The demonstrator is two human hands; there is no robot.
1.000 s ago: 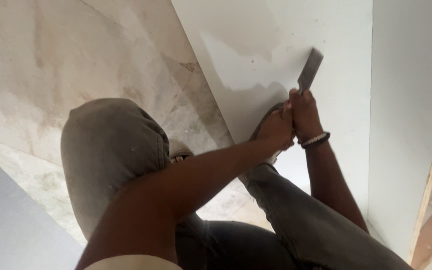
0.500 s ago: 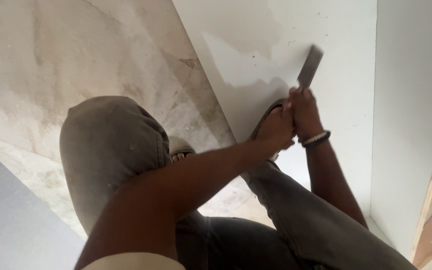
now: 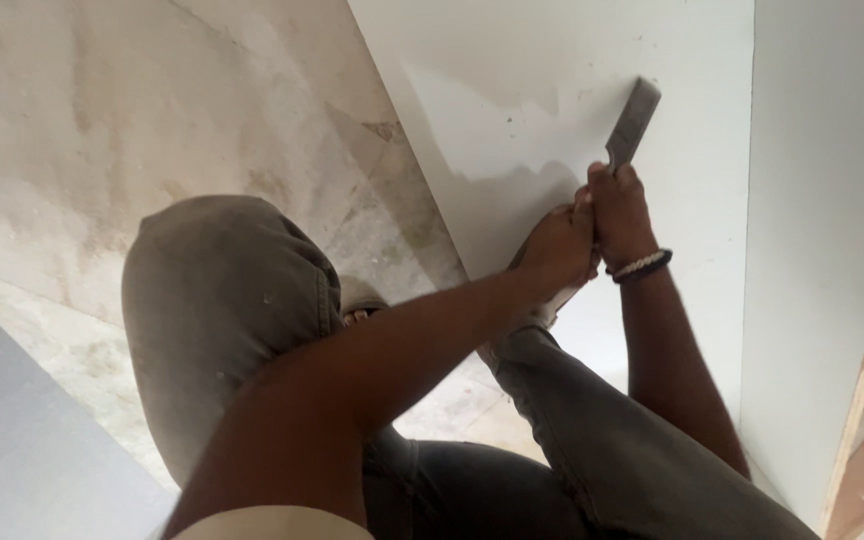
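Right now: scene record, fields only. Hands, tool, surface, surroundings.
right hand: wrapped around the handle of a flat-bladed scraper, bracelet on the wrist
left hand: pressed against the right hand, low on the same handle
scraper: blade tip on the white panel, tilted up to the right
white panel: paler filler patch left of the blade
floor: stained, pale
posture: crouched, grey trousers, knee raised

A grey metal blade (image 3: pixel 634 120) lies against a white panel (image 3: pixel 692 200); mottled beige floor (image 3: pixel 152 120), grey-brown trousers (image 3: pixel 222 300).
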